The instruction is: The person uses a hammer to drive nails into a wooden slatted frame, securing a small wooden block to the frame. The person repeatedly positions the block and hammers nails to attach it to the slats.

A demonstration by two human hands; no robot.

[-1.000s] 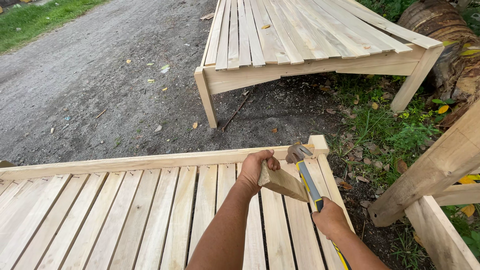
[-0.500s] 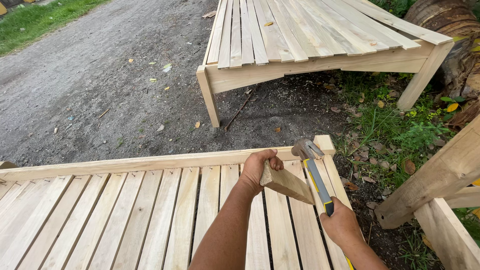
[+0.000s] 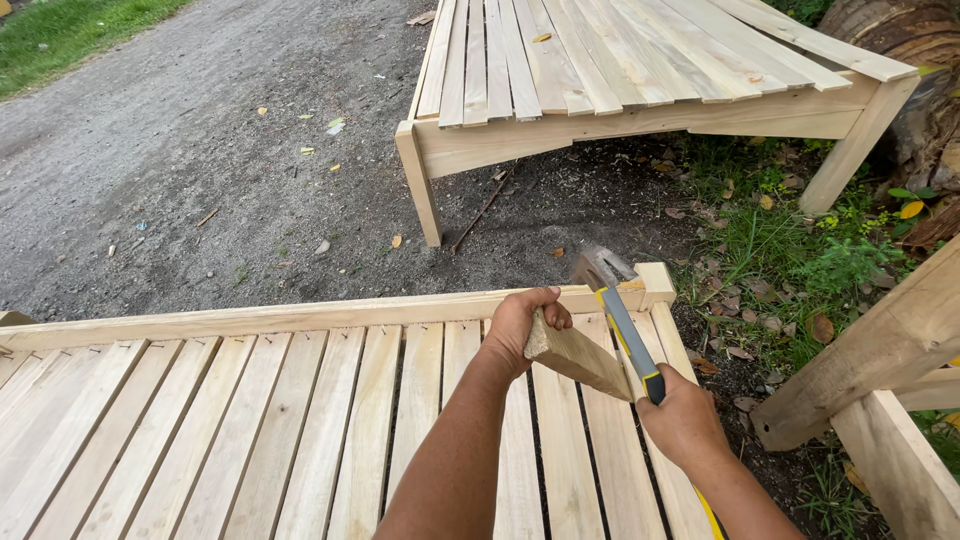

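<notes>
My left hand (image 3: 523,326) grips one end of a short wooden block (image 3: 578,358) and holds it against the slats of a pale wooden slatted frame (image 3: 250,430). My right hand (image 3: 684,422) holds a hammer (image 3: 620,318) with a grey and yellow handle. The hammer's steel head is raised just above the frame's far rail (image 3: 300,318), near its right corner. The block lies between my two hands, slanting down to the right.
A second slatted wooden frame (image 3: 640,70) on legs stands beyond, across a strip of gravel ground (image 3: 200,160). Thick timber posts (image 3: 880,350) lean at the right over grass and dead leaves. A log lies at the top right.
The hammer head has lifted a little and swung slightly right. My left hand and the block have stayed in place.
</notes>
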